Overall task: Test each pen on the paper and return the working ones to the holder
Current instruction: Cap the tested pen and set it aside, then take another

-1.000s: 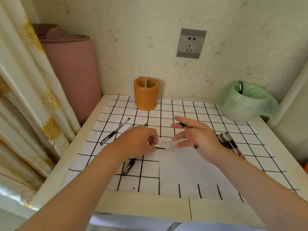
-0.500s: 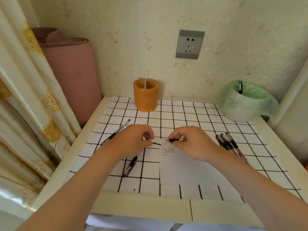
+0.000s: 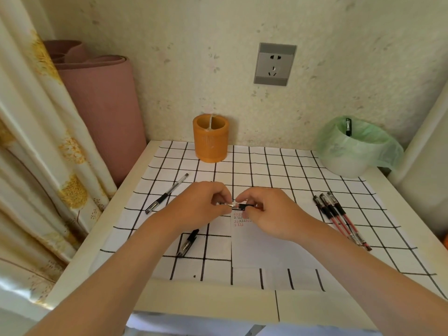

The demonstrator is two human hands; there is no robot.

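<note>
My left hand [image 3: 202, 206] and my right hand [image 3: 269, 213] meet over the middle of the table, both pinching one black pen [image 3: 238, 205] held level just above the white paper [image 3: 261, 248]. The left fingers pinch its tip end, while the right fingers pinch its black cap. Small rows of red and dark test marks sit at the paper's top left corner. The orange pen holder [image 3: 210, 141] stands at the back by the wall. Three red-barrelled pens [image 3: 339, 220] lie to the right of the paper. To the left lie two black pens, one far [image 3: 167, 196] and one near [image 3: 188, 242].
A white bin lined with a green bag [image 3: 356, 147] stands at the back right with a black pen [image 3: 348, 126] in it. A checked cloth [image 3: 266, 166] covers the table. A pink rolled mat [image 3: 101, 112] and a curtain [image 3: 31, 151] stand to the left.
My right hand came in from an open spread to the left hand. The cap it held now sits against the pen, and both hands pinch the pen together.
</note>
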